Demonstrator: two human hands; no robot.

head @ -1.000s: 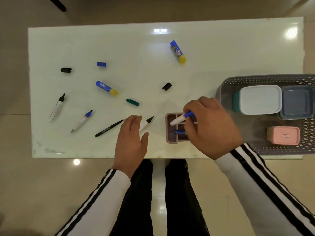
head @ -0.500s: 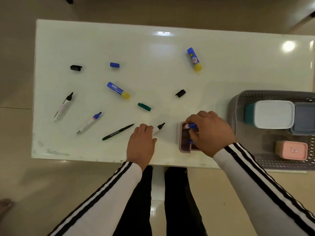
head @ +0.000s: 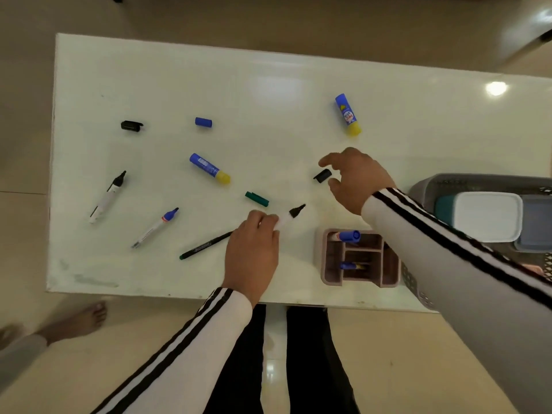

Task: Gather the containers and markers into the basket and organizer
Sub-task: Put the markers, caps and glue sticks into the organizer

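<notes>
My left hand (head: 252,252) had closed around the barrel of the uncapped black-tipped marker (head: 291,215) near the front of the table (head: 268,85), its tip poking out past my knuckles toward the organizer (head: 355,258). My right hand (head: 357,180) was over the loose black cap (head: 322,176), thumb and forefinger spread to either side of it; I could not tell whether they touched it yet. That grip was open, not pinching anything.

I judged the step in hand to be capping this marker before storing it. To do it well I needed to close on the cap across its short sides, with the open mouth facing the marker tip, then bring the two together along one line and push until it seated. A cap that small would likely skid on the glossy table if I pressed down at an angle.

The organizer sat at the front edge, just beside the grey basket (head: 424,186), and already held a blue-capped marker (head: 346,236) in its far compartment and another blue item (head: 348,265) in a nearer one. The basket held the white-lidded container (head: 487,215) and a grey container (head: 537,222).

Two more uncapped markers, a thin black pen (head: 206,245), two glue sticks and the blue, black and green caps lay well apart to the left.
</notes>
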